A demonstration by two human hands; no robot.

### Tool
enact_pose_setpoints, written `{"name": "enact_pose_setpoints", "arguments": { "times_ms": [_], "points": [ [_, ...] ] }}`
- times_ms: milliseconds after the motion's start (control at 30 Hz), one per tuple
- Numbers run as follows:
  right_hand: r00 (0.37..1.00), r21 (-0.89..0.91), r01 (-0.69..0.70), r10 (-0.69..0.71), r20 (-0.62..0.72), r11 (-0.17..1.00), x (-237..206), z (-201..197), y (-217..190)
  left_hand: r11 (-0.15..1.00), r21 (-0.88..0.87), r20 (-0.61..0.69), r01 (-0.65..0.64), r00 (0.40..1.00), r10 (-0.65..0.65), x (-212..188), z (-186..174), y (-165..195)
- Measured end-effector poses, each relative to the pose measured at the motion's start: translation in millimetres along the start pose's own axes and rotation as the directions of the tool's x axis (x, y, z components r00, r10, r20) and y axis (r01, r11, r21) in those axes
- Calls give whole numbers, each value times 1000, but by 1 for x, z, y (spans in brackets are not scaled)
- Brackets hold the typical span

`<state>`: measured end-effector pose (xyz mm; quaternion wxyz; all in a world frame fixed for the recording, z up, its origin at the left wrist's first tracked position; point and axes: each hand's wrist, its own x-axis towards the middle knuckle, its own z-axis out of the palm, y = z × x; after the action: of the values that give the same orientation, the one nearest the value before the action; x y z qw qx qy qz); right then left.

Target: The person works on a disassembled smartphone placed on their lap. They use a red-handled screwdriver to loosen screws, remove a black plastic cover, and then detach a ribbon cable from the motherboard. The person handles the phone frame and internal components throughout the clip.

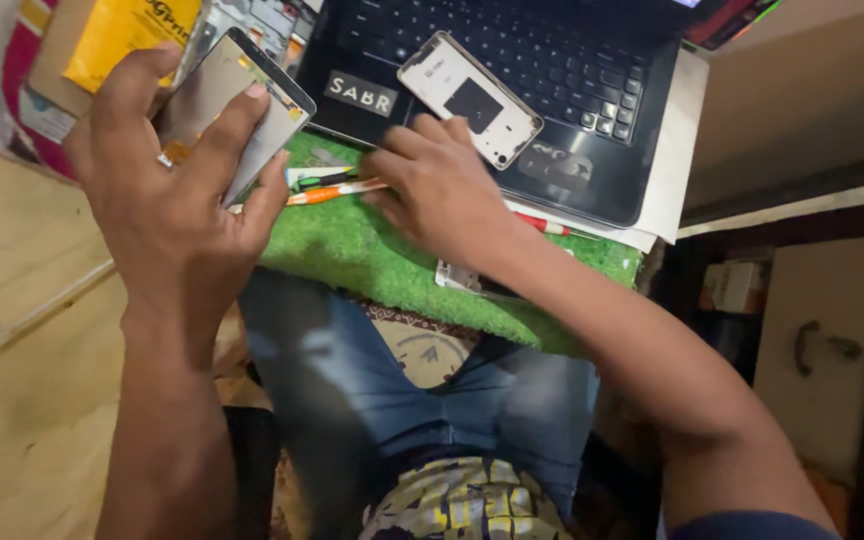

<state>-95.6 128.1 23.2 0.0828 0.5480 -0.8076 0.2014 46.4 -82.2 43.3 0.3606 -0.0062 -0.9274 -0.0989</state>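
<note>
Left hand (167, 190) fingers grip phone screen panel (237, 105); right hand (442, 190) fingers curl over orange pen (337, 192) at mat (372, 260) edge.

It looked like a small phone-repair bench set up at home or in a cramped shop; a green turf-like mat (372, 255) lay at the front edge of a black laptop (552, 90); a stripped white phone frame (469, 98) rested on the keyboard; screwdrivers (337, 186) lay along the mat's far edge; a plywood floor (22, 330) ran alongside.
</note>
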Motion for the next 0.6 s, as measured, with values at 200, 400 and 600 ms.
{"name": "enact_pose_setpoints", "arguments": {
  "times_ms": [200,400,600],
  "points": [
    [997,-17,19,-18,78,1000,26,15,-6,995,-82,-8,54,998,-54,1,-4,1],
    [996,-15,-3,4,87,1000,25,9,-1,997,-81,-33,0,999,-3,8,-2,2],
    [986,-371,-3,65,155,929,46,39,-2,997,-75,-19,-32,999,30,15,-5,15]
  ]
}}
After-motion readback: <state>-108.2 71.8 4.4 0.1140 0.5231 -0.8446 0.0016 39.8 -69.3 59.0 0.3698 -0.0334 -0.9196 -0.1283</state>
